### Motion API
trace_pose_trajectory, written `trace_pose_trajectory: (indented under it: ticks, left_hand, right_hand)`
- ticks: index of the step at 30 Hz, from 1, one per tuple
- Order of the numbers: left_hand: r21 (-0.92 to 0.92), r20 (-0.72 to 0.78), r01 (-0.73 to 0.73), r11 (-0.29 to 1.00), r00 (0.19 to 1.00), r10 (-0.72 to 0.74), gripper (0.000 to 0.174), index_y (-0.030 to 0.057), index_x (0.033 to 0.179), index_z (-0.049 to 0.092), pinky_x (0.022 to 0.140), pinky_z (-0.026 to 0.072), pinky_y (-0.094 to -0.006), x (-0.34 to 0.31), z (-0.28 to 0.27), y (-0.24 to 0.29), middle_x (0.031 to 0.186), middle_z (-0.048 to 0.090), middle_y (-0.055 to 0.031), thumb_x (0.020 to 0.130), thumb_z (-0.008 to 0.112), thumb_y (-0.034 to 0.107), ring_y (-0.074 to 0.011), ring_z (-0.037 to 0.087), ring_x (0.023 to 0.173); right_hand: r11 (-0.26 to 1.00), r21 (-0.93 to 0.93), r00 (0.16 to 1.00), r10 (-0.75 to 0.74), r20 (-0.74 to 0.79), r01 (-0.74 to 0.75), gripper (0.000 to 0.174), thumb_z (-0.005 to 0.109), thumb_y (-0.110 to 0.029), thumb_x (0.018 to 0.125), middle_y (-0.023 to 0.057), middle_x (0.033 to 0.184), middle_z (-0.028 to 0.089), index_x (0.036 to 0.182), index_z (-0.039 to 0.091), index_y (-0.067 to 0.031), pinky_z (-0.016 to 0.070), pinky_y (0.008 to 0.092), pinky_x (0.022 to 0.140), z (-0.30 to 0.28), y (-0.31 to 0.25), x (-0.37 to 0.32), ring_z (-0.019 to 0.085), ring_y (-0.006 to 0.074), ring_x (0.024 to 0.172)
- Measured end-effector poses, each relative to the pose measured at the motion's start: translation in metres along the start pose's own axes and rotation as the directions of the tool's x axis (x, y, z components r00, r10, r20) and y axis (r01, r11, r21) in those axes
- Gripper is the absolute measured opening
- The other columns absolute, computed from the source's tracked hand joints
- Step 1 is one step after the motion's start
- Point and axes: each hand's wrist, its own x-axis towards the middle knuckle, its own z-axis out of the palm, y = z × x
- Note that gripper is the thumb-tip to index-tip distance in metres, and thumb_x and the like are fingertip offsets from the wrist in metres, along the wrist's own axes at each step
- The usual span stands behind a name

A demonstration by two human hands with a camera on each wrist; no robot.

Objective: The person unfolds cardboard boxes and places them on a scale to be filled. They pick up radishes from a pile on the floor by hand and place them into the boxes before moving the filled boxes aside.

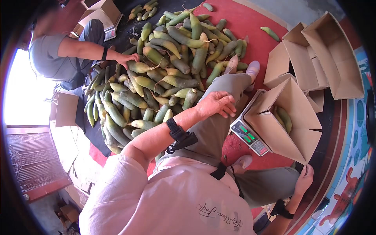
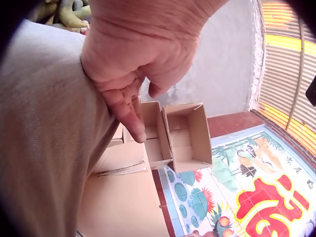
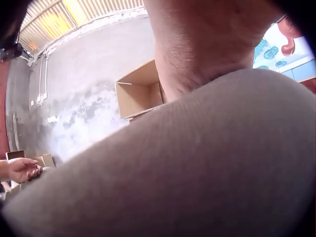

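My left hand point(image 1: 217, 105) hangs over my left thigh near the scale, fingers loosely bent and holding nothing; in the left wrist view the hand point(image 2: 143, 64) is beside the trouser leg. My right hand point(image 1: 304, 179) rests at my right knee, close to a corner of the carton's flap; whether it touches the flap I cannot tell. In the right wrist view the knee hides its fingers. An open carton point(image 1: 270, 127) stands on a digital scale point(image 1: 248, 138) with green lit digits. Green radishes point(image 1: 284, 118) lie inside it.
A large heap of green radishes point(image 1: 180, 62) covers the red and black sheets ahead. Another person point(image 1: 58, 55) crouches at the left, a hand on the heap. Empty cartons point(image 1: 333, 55) stand at the right, and one radish point(image 1: 270, 33) lies apart.
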Motion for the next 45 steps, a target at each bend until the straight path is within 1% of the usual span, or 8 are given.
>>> trace_pose_trajectory:
  ticks: [11,16,34,37,39,41,43,45]
  left_hand:
    - [-0.011,-0.010,-0.001,1.000,1.000,0.001,0.032,-0.0011,0.106,0.049,0.069,0.0519,-0.0300,-0.001,-0.003,-0.002,0.091,0.063,-0.0159,0.095,0.042,0.028,-0.0232,0.065,0.082]
    - [-0.032,0.008,0.009,0.999,1.000,-0.009,0.035,0.0004,0.106,0.051,0.069,0.0520,-0.0275,-0.001,-0.004,-0.002,0.091,0.063,-0.0136,0.094,0.046,0.033,-0.0200,0.065,0.082]
    - [-0.150,0.022,-0.036,0.988,0.999,0.040,0.028,0.0012,0.104,0.052,0.070,0.0518,-0.0289,-0.012,-0.008,0.006,0.092,0.063,-0.0134,0.094,0.047,0.027,-0.0200,0.064,0.082]
    - [-0.073,-0.183,-0.164,0.984,0.972,0.148,0.024,0.0021,0.104,0.054,0.072,0.0507,-0.0286,-0.018,-0.048,0.001,0.093,0.064,-0.0126,0.093,0.048,0.022,-0.0192,0.064,0.083]
    - [0.024,-0.412,-0.142,0.990,0.900,0.139,0.025,0.0022,0.105,0.055,0.074,0.0492,-0.0283,-0.026,-0.087,-0.010,0.094,0.064,-0.0105,0.092,0.048,0.023,-0.0172,0.063,0.085]
    - [0.092,-0.572,-0.016,0.996,0.818,0.066,0.027,0.0028,0.105,0.055,0.073,0.0477,-0.0275,-0.038,-0.123,-0.020,0.094,0.064,-0.0078,0.092,0.049,0.025,-0.0150,0.061,0.084]
    - [0.204,-0.651,0.161,0.966,0.759,0.011,0.027,0.0030,0.105,0.055,0.070,0.0469,-0.0269,-0.047,-0.156,-0.045,0.092,0.063,-0.0058,0.091,0.049,0.026,-0.0140,0.060,0.082]
    - [0.204,-0.668,0.211,0.956,0.744,-0.022,0.027,0.0032,0.104,0.056,0.070,0.0461,-0.0260,-0.051,-0.175,-0.071,0.091,0.063,-0.0050,0.090,0.049,0.026,-0.0131,0.059,0.079]
  right_hand:
    - [0.996,-0.050,0.997,-0.074,-0.005,0.074,0.017,0.051,-0.011,0.088,0.0176,0.091,0.057,0.097,0.056,0.0025,0.0442,0.0384,0.075,-0.004,-0.007,-0.005,0.056,0.0343,0.085]
    - [0.996,-0.021,0.995,-0.093,-0.026,0.092,0.017,0.050,-0.011,0.089,0.0180,0.090,0.056,0.098,0.056,0.0034,0.0438,0.0382,0.075,-0.007,-0.009,-0.009,0.055,0.0347,0.084]
    - [0.998,-0.032,0.997,-0.064,-0.043,0.063,0.019,0.049,-0.012,0.090,0.0194,0.089,0.057,0.096,0.056,0.0049,0.0446,0.0389,0.075,0.002,-0.003,-0.008,0.056,0.0354,0.083]
    - [0.998,-0.017,0.997,-0.062,-0.052,0.061,0.019,0.048,-0.012,0.091,0.0195,0.090,0.057,0.096,0.056,0.0048,0.0447,0.0387,0.075,0.004,0.002,-0.009,0.056,0.0353,0.084]
    - [0.998,-0.025,0.997,-0.057,-0.048,0.056,0.019,0.048,-0.012,0.091,0.0193,0.090,0.057,0.096,0.056,0.0046,0.0448,0.0385,0.075,0.005,0.005,-0.009,0.056,0.0351,0.084]
    - [0.998,-0.035,0.998,-0.052,-0.046,0.051,0.019,0.048,-0.012,0.091,0.0192,0.091,0.057,0.096,0.056,0.0044,0.0448,0.0383,0.076,0.005,0.006,-0.009,0.057,0.0349,0.084]
    - [0.998,-0.036,0.997,-0.055,-0.054,0.053,0.019,0.048,-0.012,0.091,0.0188,0.090,0.057,0.096,0.056,0.0042,0.0450,0.0381,0.075,0.003,0.005,-0.010,0.057,0.0345,0.083]
    - [0.997,-0.038,0.996,-0.065,-0.056,0.063,0.018,0.048,-0.012,0.091,0.0186,0.090,0.057,0.096,0.056,0.0041,0.0451,0.0380,0.075,0.003,0.002,-0.010,0.057,0.0343,0.083]
